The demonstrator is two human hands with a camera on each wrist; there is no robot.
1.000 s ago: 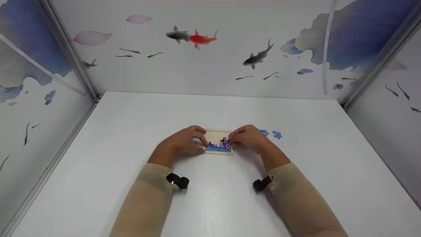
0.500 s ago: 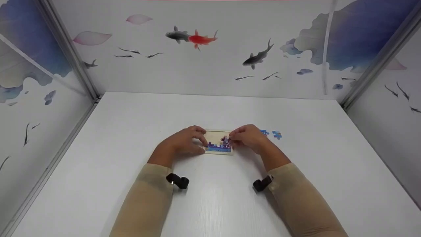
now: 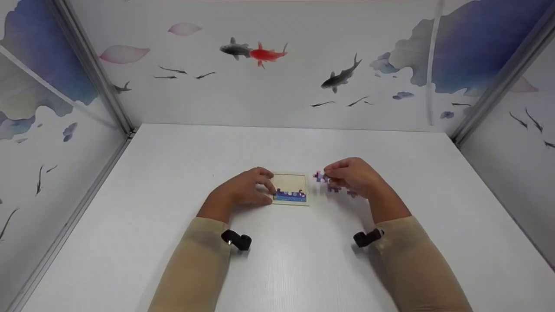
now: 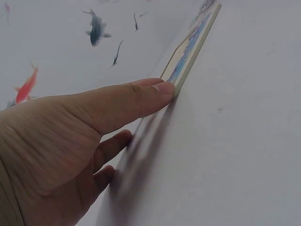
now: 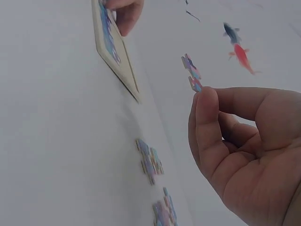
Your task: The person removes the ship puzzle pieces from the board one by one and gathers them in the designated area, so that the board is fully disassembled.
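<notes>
A shallow wooden puzzle tray (image 3: pixel 289 174) lies on the white table, a blue and purple strip of joined pieces (image 3: pixel 291 196) along its near side. My left hand (image 3: pixel 245 186) holds the tray by its left edge; in the left wrist view the thumb (image 4: pixel 164 88) lies at the corner of the rim. Right of the tray, my right hand (image 3: pixel 355 175) pinches a purple and pink jigsaw piece (image 5: pixel 192 71) between thumb and fingers, raised off the table. Loose jigsaw pieces (image 5: pixel 149 161) lie below that hand, partly hidden by it in the head view.
The white table (image 3: pixel 277 260) extends around the tray. Panels painted with fish stand at the back (image 3: pixel 277 99) and on both sides. A black wrist camera (image 3: pixel 236 239) sits on the left sleeve, another camera (image 3: pixel 367 237) on the right one.
My right hand has moved right, away from the tray, with a piece in its fingers. The piece that stood above the strip's right end is gone from the tray. My left hand stays put.
</notes>
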